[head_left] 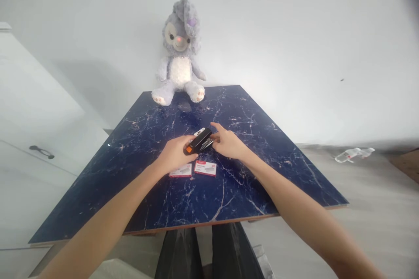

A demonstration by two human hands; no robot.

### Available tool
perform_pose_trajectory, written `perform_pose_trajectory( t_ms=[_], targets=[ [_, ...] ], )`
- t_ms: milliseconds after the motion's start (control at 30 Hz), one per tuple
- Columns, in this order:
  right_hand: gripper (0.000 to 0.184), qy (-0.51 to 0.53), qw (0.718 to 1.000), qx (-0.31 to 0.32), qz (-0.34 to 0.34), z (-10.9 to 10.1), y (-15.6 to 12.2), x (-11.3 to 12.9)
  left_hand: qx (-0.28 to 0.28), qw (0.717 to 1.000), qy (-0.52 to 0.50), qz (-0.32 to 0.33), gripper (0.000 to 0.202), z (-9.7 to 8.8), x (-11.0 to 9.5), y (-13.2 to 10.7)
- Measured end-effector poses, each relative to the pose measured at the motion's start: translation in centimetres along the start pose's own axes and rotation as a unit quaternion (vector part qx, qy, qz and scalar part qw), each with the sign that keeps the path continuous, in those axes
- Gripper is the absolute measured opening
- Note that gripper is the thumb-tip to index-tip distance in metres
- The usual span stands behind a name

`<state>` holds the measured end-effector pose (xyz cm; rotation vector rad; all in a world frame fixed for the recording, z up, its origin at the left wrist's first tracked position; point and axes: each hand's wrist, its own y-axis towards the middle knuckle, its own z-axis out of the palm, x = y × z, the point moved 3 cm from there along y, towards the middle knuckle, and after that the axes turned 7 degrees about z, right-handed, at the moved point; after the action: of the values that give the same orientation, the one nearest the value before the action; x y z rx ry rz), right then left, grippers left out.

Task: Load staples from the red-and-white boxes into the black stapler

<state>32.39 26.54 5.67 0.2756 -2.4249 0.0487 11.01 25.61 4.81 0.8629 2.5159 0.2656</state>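
A black stapler (199,140) with an orange patch at its near end is held at a slant above the middle of the table. Wrapped round its near left end is my left hand (176,153), closed, thumb below and fingers above. My right hand (228,141) is at the far right side of the stapler, index finger stretched out and the other fingers curled against its metal part. Just below the stapler lie two small red-and-white staple boxes, the right one (205,168) in full view. The left box (181,171) is partly covered by my left hand.
The dark blue marble-patterned table (255,192) narrows toward a white wall. A grey plush rabbit (180,67) sits at its far edge. To the left stands a white cabinet (29,109) with a dark handle. Clear plastic packaging (352,154) lies on the floor at the right.
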Motion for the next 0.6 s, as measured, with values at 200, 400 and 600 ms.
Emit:
perform_pose_trajectory(
  t_ms=[200, 400, 600],
  targets=[
    [0.084, 0.01, 0.999, 0.013, -0.027, 0.5, 0.6, -0.4, -0.023, 0.999, 0.028, -0.032, 0.061, 0.4, -1.0, -0.3],
    [0.083, 0.133, 0.99, 0.041, -0.007, 1.4, 1.6, -1.5, 0.031, 0.997, -0.068, 0.03, 0.061, 0.6, -1.6, -0.2],
    [0.07, 0.141, 0.989, 0.043, -0.002, 2.2, 2.4, -2.5, -0.043, 0.998, 0.025, 0.03, 0.035, -1.3, 1.8, 0.2]
  ],
)
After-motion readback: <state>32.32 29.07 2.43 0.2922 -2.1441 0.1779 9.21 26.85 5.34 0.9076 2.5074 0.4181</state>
